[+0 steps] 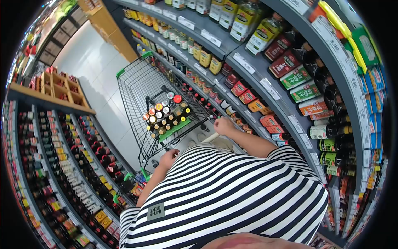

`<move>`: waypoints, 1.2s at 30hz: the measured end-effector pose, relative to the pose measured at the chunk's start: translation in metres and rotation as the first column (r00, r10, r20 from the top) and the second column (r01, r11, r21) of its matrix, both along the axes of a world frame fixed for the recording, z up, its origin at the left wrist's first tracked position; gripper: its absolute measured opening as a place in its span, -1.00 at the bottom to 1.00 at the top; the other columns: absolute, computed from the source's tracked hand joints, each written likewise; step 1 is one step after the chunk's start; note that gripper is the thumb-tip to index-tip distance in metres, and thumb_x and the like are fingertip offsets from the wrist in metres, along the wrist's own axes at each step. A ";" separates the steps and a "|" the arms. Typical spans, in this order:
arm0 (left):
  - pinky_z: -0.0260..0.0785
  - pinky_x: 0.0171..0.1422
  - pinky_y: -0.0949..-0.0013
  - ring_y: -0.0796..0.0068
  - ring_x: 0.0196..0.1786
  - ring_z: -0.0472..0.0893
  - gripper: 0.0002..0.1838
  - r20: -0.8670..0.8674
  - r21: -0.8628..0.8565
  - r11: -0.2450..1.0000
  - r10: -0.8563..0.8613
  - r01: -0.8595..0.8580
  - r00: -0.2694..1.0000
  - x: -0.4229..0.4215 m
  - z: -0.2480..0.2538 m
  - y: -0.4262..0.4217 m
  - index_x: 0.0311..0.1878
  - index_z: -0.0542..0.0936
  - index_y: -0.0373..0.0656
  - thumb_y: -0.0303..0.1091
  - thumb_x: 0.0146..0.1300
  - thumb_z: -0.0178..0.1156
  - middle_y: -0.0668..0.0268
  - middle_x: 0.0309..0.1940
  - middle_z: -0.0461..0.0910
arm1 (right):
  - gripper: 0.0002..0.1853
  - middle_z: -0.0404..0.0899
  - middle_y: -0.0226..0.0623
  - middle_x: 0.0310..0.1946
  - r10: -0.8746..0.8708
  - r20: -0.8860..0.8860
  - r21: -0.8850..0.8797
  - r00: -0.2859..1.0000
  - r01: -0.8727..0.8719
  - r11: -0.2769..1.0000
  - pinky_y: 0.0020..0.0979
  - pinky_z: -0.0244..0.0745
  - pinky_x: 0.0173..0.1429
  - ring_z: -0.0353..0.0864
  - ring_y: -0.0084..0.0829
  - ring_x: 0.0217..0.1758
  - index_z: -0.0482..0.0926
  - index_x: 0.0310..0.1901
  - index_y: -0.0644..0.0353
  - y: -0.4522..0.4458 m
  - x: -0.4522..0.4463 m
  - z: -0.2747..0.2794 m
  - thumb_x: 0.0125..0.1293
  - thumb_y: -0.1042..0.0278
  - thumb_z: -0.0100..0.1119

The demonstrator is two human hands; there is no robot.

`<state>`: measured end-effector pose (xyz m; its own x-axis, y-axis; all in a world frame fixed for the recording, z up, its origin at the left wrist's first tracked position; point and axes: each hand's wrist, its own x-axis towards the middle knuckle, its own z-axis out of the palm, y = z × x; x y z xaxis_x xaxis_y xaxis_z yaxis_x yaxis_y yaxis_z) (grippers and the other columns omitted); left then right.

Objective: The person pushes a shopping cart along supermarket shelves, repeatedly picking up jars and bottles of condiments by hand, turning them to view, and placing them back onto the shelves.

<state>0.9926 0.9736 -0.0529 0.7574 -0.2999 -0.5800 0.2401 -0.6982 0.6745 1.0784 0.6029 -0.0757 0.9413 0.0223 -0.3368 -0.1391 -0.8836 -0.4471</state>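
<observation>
A wire shopping cart [132, 89] with green corner pieces stands ahead of my body. Many capped bottles [159, 120] are grouped in its near end, beside a green panel [174, 130]. My right hand [224, 125] is closed at the right end of the pale cart handle [210, 137]. At the handle's left end, my left hand [169, 158] has its fingers curled around it. My striped shirt hides the middle of the handle.
Shelves of boxed and bottled goods [286, 62] with price tags curve along the right. More bottle shelves [78, 166] line the left, with a wooden crate display [62, 89] beyond. Pale tiled floor [93, 62] runs ahead. Green-handled items [130, 178] are by my left arm.
</observation>
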 end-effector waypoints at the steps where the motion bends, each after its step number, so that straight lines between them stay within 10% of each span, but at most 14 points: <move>1: 0.54 -0.01 0.23 0.22 -0.16 0.74 -0.44 0.035 -0.011 1.000 -0.012 0.012 0.999 0.002 -0.001 0.000 0.11 0.66 -0.12 0.14 0.27 0.22 0.19 -0.13 0.75 | -0.77 0.66 -0.10 -0.26 -0.019 0.005 -0.003 1.000 0.019 1.000 -0.03 0.58 0.01 0.68 -0.01 -0.08 0.75 -0.35 0.01 0.001 0.000 -0.003 0.19 0.07 0.27; 17: 0.51 -0.15 0.24 0.18 -0.30 0.71 -0.52 -0.012 -0.023 0.953 -0.304 0.303 0.953 0.024 -0.001 -0.008 0.06 0.69 -0.15 0.08 0.37 0.22 0.04 -0.30 0.73 | -0.75 0.70 -0.15 -0.03 -0.052 0.100 0.197 0.994 0.031 0.980 -0.07 0.64 -0.01 0.72 -0.02 -0.04 0.77 -0.29 0.02 -0.001 0.014 0.009 0.25 0.06 0.25; 21: 0.49 -0.03 0.30 0.35 -0.18 0.71 -0.50 -0.180 -0.302 0.944 -0.193 0.132 0.965 0.017 -0.039 0.017 0.12 0.66 -0.21 0.05 0.40 0.22 0.07 -0.21 0.76 | -0.43 0.62 -0.13 0.17 -0.103 0.262 0.278 0.960 0.027 0.960 0.01 0.62 0.08 0.70 0.06 0.02 0.44 0.37 -0.01 -0.007 -0.010 0.002 0.35 0.07 0.19; 22: 0.47 0.09 0.29 0.32 -0.05 0.69 -0.56 -0.147 -0.034 0.947 -0.321 0.319 0.936 0.023 -0.030 0.013 0.16 0.64 -0.19 -0.07 0.37 0.28 0.07 -0.10 0.75 | -0.34 0.64 -0.01 0.11 -0.122 0.255 0.275 0.959 0.049 0.960 0.04 0.61 0.08 0.70 0.10 0.00 0.24 0.47 0.05 -0.007 -0.013 -0.001 0.40 0.10 0.14; 25: 0.47 0.09 0.29 0.32 -0.05 0.69 -0.56 -0.125 0.024 0.933 -0.354 0.359 0.927 0.056 -0.016 0.011 0.16 0.63 -0.19 -0.08 0.37 0.28 0.07 -0.09 0.75 | -0.40 0.66 0.11 0.02 -0.177 -0.062 0.295 0.982 0.187 0.937 0.08 0.60 0.07 0.70 0.13 0.00 0.28 0.43 0.15 -0.006 -0.007 -0.004 0.42 0.13 0.09; 36: 0.47 0.10 0.28 0.32 -0.03 0.68 -0.55 -0.163 0.050 0.959 -0.267 0.279 0.950 0.033 -0.010 -0.007 0.19 0.61 -0.18 -0.10 0.36 0.28 0.08 -0.06 0.73 | -0.50 0.70 0.11 -0.05 -0.051 -0.032 0.346 0.998 0.059 0.937 0.13 0.56 0.09 0.70 0.13 0.02 0.36 0.30 0.22 -0.020 -0.002 -0.017 0.40 0.17 0.05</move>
<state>1.0256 0.9663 -0.0633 0.5527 -0.4359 -0.7103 0.1300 -0.7968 0.5901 1.0769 0.5833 -0.0926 0.9369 0.0895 -0.3379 -0.1962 -0.6654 -0.7202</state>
